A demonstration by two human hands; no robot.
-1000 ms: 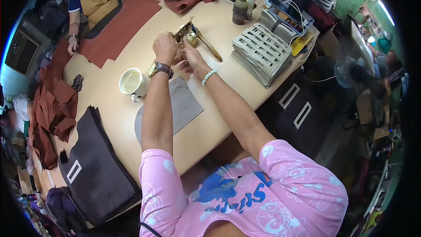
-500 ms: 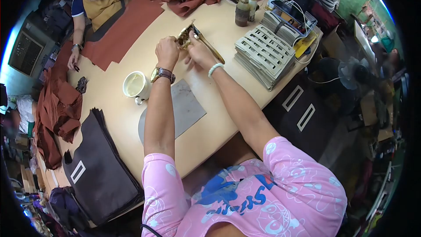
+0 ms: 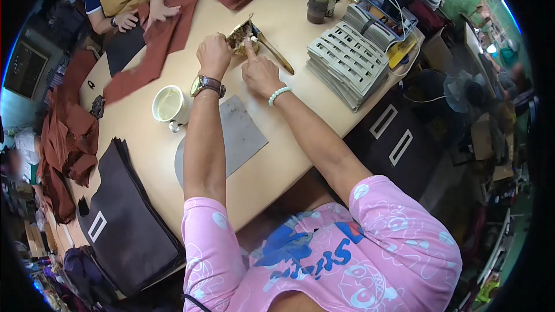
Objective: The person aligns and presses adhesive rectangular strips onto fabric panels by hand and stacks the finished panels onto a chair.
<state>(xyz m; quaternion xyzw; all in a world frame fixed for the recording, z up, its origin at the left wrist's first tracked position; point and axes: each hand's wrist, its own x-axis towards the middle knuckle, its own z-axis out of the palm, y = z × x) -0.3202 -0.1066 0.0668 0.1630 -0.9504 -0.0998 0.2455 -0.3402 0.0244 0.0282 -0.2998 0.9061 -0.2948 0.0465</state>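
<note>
My left hand (image 3: 214, 56) is closed at the left side of a small, crusted glue container (image 3: 237, 39) with a ragged rim; its fingertips are hidden, but it appears to grip the edge. My right hand (image 3: 261, 74) is beside it with the index finger stretched out onto the container's contents, near a whitish bit, and the other fingers loosely bent. A brush (image 3: 274, 53) with a wooden handle rests against the container, its handle slanting down to the table. Nearer me lie a grey sheet (image 3: 243, 130) and a white cup (image 3: 169, 104) of pale liquid.
A stack of slotted pale pieces (image 3: 347, 63) stands right, with squeeze bottles (image 3: 318, 3) behind it. Dark sheets (image 3: 124, 219) are piled at the left edge. Across the table a co-worker's hands (image 3: 159, 14) rest on reddish-brown sheets (image 3: 141, 78).
My right hand has drawn slightly back from the container, its index finger now extended. The co-worker has moved a brown sheet, uncovering a black piece, and put both hands on the material.
</note>
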